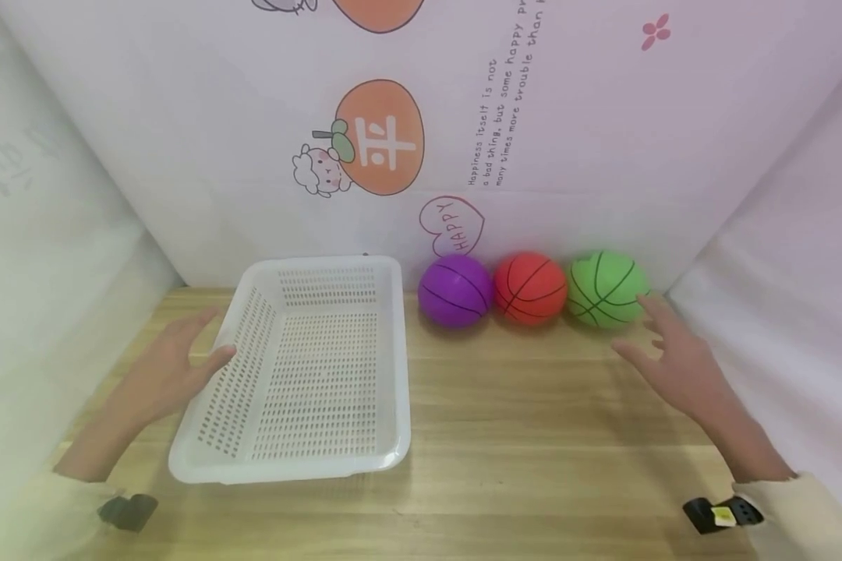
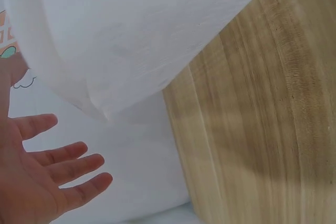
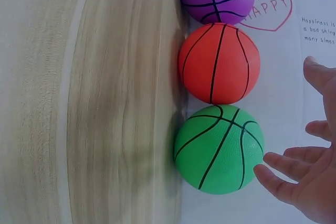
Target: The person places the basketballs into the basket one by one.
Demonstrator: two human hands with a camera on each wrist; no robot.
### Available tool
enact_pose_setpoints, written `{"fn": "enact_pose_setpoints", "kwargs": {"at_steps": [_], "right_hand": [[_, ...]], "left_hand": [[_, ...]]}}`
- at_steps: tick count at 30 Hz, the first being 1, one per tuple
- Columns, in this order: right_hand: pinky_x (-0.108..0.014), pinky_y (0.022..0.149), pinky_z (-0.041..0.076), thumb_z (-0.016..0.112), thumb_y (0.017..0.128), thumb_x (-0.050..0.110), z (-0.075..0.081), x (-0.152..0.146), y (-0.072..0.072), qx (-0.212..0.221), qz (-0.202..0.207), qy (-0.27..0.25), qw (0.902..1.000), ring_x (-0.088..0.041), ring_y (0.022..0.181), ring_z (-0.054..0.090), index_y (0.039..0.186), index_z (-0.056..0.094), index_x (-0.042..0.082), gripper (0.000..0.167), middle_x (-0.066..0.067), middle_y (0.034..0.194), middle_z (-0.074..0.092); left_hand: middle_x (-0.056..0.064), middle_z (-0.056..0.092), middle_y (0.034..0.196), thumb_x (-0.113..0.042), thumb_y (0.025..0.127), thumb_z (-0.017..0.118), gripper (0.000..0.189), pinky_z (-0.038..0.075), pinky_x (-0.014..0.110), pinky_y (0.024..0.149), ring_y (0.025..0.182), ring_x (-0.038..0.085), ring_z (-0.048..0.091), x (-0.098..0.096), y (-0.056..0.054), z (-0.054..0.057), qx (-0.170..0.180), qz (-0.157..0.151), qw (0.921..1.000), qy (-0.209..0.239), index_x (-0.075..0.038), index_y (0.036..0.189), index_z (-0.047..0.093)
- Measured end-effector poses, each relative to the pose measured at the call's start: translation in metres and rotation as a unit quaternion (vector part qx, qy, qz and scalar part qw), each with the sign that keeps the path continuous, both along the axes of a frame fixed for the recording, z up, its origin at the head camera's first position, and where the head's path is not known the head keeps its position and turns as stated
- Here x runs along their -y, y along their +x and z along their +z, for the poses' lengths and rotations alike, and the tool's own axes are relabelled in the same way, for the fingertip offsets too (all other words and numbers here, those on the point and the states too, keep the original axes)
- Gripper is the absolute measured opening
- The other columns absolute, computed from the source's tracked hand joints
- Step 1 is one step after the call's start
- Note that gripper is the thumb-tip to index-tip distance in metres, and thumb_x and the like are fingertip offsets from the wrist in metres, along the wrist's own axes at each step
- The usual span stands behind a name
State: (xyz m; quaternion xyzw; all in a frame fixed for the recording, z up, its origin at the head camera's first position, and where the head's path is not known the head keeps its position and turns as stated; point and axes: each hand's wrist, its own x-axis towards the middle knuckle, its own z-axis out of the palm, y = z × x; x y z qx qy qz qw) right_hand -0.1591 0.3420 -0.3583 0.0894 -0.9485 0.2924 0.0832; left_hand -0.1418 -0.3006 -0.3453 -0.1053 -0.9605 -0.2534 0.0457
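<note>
balls (image 1: pixel 530 288) sit outside the basket (image 1: pixel 288 471), none picked up yet; left hand (image 1: pixel 161 374) and right hand (image 1: pixel 681 368) fingers spread apart.

The worktop (image 1: pixel 533 436) has a light wood-grain surface with banding running left to right. On its left part stands a white perforated basket (image 1: pixel 288 471), upright, open side up. To the basket's right, along the rear edge, three dark-lined balls rest in one row: purple ball (image 1: pixel 456 292) nearest the basket, red ball (image 1: pixel 530 288) central, green ball (image 1: pixel 606 290) at the right end.
</note>
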Motion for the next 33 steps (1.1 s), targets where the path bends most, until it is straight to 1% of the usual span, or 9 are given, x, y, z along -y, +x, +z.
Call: {"fn": "enact_pose_setpoints", "kwargs": {"at_steps": [4,7,10,16,19,23,26,29,33], "right_hand": [[-0.07,0.09,0.042,0.065,0.099,0.034,0.0,-0.003,-0.005,0.012,0.003,-0.015,0.9998,-0.059,0.126,0.04,0.16,0.015,0.005,0.084,-0.024,0.164,0.005],[-0.071,0.089,0.042,0.064,0.1,0.032,0.002,-0.005,-0.007,0.013,0.009,-0.024,0.9996,-0.06,0.125,0.038,0.159,0.016,0.001,0.082,-0.027,0.162,0.008],[-0.073,0.088,0.041,0.063,0.1,0.031,0.004,-0.007,-0.009,0.018,0.009,-0.033,0.9992,-0.063,0.124,0.037,0.159,0.015,0.0,0.082,-0.031,0.16,0.011],[-0.076,0.087,0.039,0.062,0.1,0.032,0.002,-0.012,-0.013,0.026,0.006,-0.039,0.9989,-0.067,0.123,0.034,0.159,0.012,0.001,0.083,-0.038,0.155,0.015],[-0.078,0.087,0.037,0.061,0.101,0.034,0.0,-0.016,-0.016,0.035,0.0,-0.044,0.9984,-0.067,0.123,0.034,0.16,0.01,0.003,0.084,-0.039,0.154,0.017],[-0.081,0.089,0.031,0.057,0.102,0.04,-0.001,-0.02,-0.019,0.079,-0.016,-0.07,0.9943,-0.064,0.129,0.031,0.162,0.003,0.013,0.085,-0.037,0.156,0.014],[-0.081,0.09,0.029,0.055,0.103,0.041,-0.001,-0.022,-0.019,0.107,-0.019,-0.094,0.9896,-0.062,0.132,0.028,0.162,-0.002,0.019,0.085,-0.035,0.158,0.012],[-0.081,0.091,0.029,0.053,0.104,0.039,0.0,-0.021,-0.019,0.117,-0.015,-0.111,0.9868,-0.062,0.133,0.027,0.162,-0.003,0.019,0.083,-0.036,0.157,0.013],[-0.081,0.091,0.028,0.053,0.103,0.041,0.001,-0.02,-0.02,0.119,-0.016,-0.118,0.9858,-0.062,0.134,0.026,0.162,-0.002,0.018,0.083,-0.037,0.156,0.016]], "left_hand": [[0.042,0.038,0.141,-0.033,0.101,0.061,0.068,0.033,0.076,0.091,0.123,0.061,0.038,0.002,-0.002,-0.003,-0.025,0.009,0.9997,-0.002,0.011,0.147,0.037],[0.043,0.039,0.138,-0.032,0.101,0.06,0.065,0.039,0.075,0.085,0.115,0.062,0.044,0.005,-0.004,-0.005,-0.026,0.014,0.9996,-0.004,0.01,0.146,0.038],[0.043,0.037,0.14,-0.031,0.103,0.057,0.064,0.04,0.075,0.082,0.113,0.063,0.045,0.009,-0.006,-0.009,-0.007,0.017,0.9998,0.004,0.008,0.149,0.035],[0.045,0.034,0.142,-0.033,0.105,0.053,0.065,0.039,0.078,0.084,0.117,0.067,0.041,0.02,-0.007,-0.016,0.032,0.026,0.9983,0.041,0.005,0.152,0.03],[0.046,0.034,0.141,-0.036,0.105,0.05,0.067,0.039,0.077,0.085,0.119,0.067,0.042,0.023,-0.007,-0.017,0.051,0.03,0.9972,0.046,0.004,0.154,0.028],[0.046,0.034,0.142,-0.039,0.105,0.048,0.069,0.038,0.077,0.088,0.121,0.064,0.042,0.024,-0.007,-0.016,0.079,0.036,0.9949,0.052,0.001,0.156,0.024],[0.045,0.032,0.143,-0.04,0.105,0.048,0.07,0.036,0.077,0.089,0.123,0.063,0.041,0.023,-0.007,-0.013,0.096,0.031,0.9931,0.059,-0.001,0.157,0.022],[0.044,0.031,0.145,-0.039,0.106,0.048,0.069,0.036,0.078,0.089,0.124,0.063,0.041,0.023,-0.008,-0.009,0.107,0.013,0.9915,0.073,-0.001,0.157,0.022],[0.042,0.033,0.144,-0.036,0.106,0.05,0.068,0.038,0.076,0.09,0.125,0.062,0.041,0.025,-0.011,-0.007,0.119,0.001,0.988,0.099,0.0,0.157,0.022]]}}
